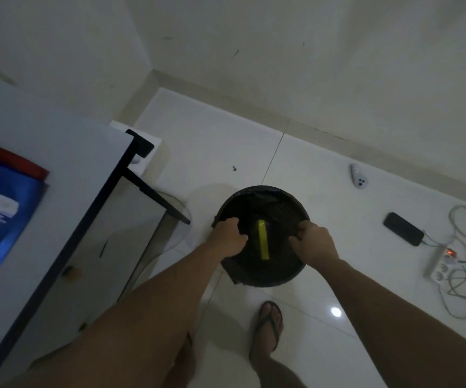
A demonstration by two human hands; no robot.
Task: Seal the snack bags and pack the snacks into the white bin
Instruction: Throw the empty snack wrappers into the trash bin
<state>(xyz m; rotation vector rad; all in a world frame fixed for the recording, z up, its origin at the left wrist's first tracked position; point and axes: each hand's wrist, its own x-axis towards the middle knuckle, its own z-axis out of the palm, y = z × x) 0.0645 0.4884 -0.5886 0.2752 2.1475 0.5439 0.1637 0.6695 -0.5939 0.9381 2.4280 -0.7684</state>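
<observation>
Gripping the black liner (250,204) of a round black basket (268,277), our left hand (230,238) and right hand (314,242) were closed on opposite edges; the blue snack bag (1,217) lay on the table (58,141) left of it, so packing looked not yet begun, and the white bin was nowhere visible.

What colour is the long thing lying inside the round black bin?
Bright yellow: the strip lies inside the black bin, seen best in the head view.
</observation>
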